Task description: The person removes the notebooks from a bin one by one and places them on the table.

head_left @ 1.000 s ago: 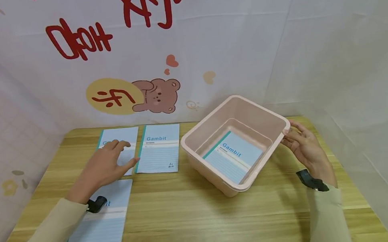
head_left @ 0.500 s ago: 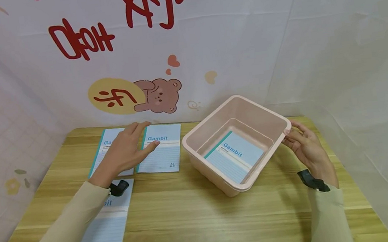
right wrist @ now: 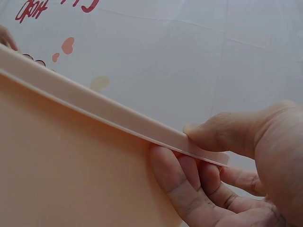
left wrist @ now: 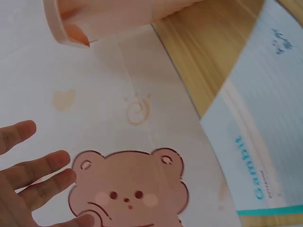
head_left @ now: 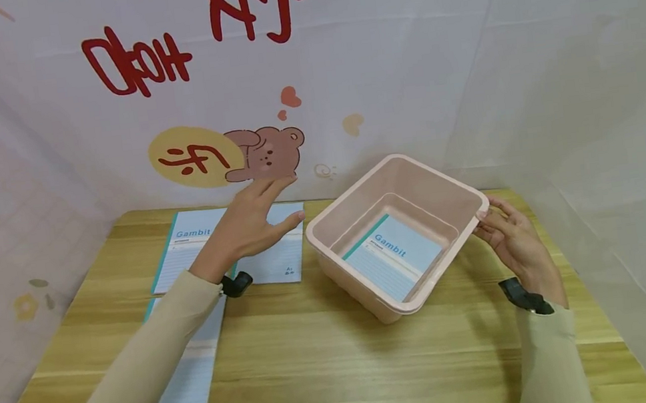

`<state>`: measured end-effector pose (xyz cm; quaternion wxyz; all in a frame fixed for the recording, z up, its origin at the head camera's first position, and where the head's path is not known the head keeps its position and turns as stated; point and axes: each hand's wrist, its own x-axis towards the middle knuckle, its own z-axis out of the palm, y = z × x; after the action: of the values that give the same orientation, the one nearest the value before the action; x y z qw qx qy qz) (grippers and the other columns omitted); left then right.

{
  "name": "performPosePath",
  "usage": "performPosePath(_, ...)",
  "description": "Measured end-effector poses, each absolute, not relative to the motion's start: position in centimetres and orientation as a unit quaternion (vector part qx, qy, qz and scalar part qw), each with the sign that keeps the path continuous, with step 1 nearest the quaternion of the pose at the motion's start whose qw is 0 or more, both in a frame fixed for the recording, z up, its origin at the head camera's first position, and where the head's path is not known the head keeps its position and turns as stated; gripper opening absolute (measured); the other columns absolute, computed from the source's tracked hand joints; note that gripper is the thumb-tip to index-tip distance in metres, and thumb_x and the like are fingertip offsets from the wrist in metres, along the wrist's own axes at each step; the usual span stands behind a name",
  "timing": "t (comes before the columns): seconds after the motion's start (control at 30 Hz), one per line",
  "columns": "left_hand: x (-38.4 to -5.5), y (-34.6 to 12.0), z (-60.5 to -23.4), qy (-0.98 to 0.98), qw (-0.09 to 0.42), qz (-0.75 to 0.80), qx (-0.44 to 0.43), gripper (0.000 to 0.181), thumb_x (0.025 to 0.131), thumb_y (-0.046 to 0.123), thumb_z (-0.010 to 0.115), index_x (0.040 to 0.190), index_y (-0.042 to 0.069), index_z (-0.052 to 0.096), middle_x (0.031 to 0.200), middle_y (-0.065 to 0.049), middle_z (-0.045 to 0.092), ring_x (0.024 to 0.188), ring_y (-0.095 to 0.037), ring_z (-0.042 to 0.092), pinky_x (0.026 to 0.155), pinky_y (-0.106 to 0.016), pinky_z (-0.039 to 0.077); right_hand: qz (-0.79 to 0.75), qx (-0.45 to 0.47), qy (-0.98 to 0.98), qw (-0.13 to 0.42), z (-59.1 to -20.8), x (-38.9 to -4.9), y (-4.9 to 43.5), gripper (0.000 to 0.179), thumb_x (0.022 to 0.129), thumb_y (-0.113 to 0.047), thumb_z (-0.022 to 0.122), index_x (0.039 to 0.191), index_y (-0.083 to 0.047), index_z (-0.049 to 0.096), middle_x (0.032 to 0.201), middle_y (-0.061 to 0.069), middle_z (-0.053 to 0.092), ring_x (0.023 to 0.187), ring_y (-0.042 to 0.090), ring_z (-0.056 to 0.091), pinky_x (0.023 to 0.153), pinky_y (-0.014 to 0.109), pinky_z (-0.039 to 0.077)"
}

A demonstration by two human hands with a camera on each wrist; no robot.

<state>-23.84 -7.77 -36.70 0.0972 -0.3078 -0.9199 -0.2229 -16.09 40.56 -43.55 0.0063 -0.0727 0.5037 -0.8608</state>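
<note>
My right hand (head_left: pixel 519 248) pinches the rim of a pink plastic basin (head_left: pixel 364 294), thumb on top and fingers curled underneath, as the right wrist view shows. The basin stands tilted, and inside it lies a light blue "Gambit" notebook (head_left: pixel 396 253). My left hand (head_left: pixel 249 220) hovers with fingers spread and nothing in its grasp, overlapping a second notebook (head_left: pixel 273 265) in the head view. To the left of that one lies another notebook (head_left: pixel 175 253), and a further notebook (head_left: pixel 190 379) nearer me is partly hidden under my left sleeve.
The wooden table (head_left: pixel 319 370) carries everything. Behind it hangs a white cloth backdrop (head_left: pixel 389 52) with red writing and a printed bear (head_left: pixel 269 157), and more white cloth closes in both sides.
My left hand has moved right and away from me, from over the left notebook past the middle one towards the basin, its fingers staying spread. The right hand keeps its hold on the rim.
</note>
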Motion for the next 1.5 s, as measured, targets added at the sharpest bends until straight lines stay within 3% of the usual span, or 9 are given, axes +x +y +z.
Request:
performPosePath(0.67, -24.9, -0.5, -30.8, -0.917, 0.053, -0.159, -0.363, 0.082, 0.092, 0.077, 0.048, 0.16, 0.035, 0.033, 0.16, -0.003, 0.04, 0.151, -0.025, 0.034, 0.123, -0.057, 0.025, -0.869, -0.074, 0.488, 0.013, -43.1, -16.0, 40.6, 0.045, 0.103, 0.011, 0.043, 0.146, 0.002, 0.034, 0.123, 0.012, 0.063, 0.099, 0.02, 0.074, 0.088, 0.031, 0.06)
performPosePath(0.83, -25.0, 1.4, -29.8, -0.914, 0.042, -0.153, -0.373, 0.083, 0.091, 0.08, 0.046, 0.16, 0.038, 0.031, 0.16, -0.001, 0.04, 0.152, -0.023, 0.032, 0.121, -0.059, 0.028, -0.867, -0.073, 0.492, 0.012, -43.1, -16.1, 40.5, 0.045, 0.103, 0.011, 0.043, 0.146, 0.002, 0.033, 0.122, 0.012, 0.064, 0.098, 0.02, 0.074, 0.087, 0.031, 0.06)
performPosePath(0.97, -25.0, 3.3, -29.6, -0.918, 0.026, -0.135, -0.372, 0.086, 0.089, 0.085, 0.043, 0.161, 0.041, 0.027, 0.161, 0.001, 0.038, 0.153, -0.023, 0.029, 0.12, -0.058, 0.028, -0.868, -0.074, 0.491, 0.015, -43.1, -16.1, 40.4, 0.045, 0.103, 0.011, 0.043, 0.146, 0.001, 0.032, 0.122, 0.012, 0.064, 0.098, 0.019, 0.074, 0.087, 0.031, 0.06)
performPosePath(1.27, -25.6, 7.8, -30.0, -0.923, 0.016, -0.115, -0.368, 0.091, 0.088, 0.085, 0.043, 0.162, 0.036, 0.025, 0.163, -0.001, 0.035, 0.154, -0.024, 0.026, 0.117, -0.065, 0.028, -0.869, -0.083, 0.488, 0.016, -43.4, -16.0, 40.6, 0.045, 0.104, 0.011, 0.042, 0.146, 0.003, 0.032, 0.121, 0.012, 0.065, 0.099, 0.02, 0.073, 0.086, 0.031, 0.06)
performPosePath(1.5, -26.0, 10.9, -31.6, -0.922, 0.008, -0.103, -0.374, 0.095, 0.086, 0.087, 0.041, 0.164, 0.038, 0.016, 0.163, -0.005, 0.033, 0.152, -0.024, 0.027, 0.114, -0.059, 0.035, -0.871, -0.086, 0.484, 0.012, -43.7, -15.9, 40.8, 0.044, 0.104, 0.011, 0.041, 0.146, 0.003, 0.033, 0.121, 0.013, 0.065, 0.1, 0.021, 0.074, 0.086, 0.031, 0.06)
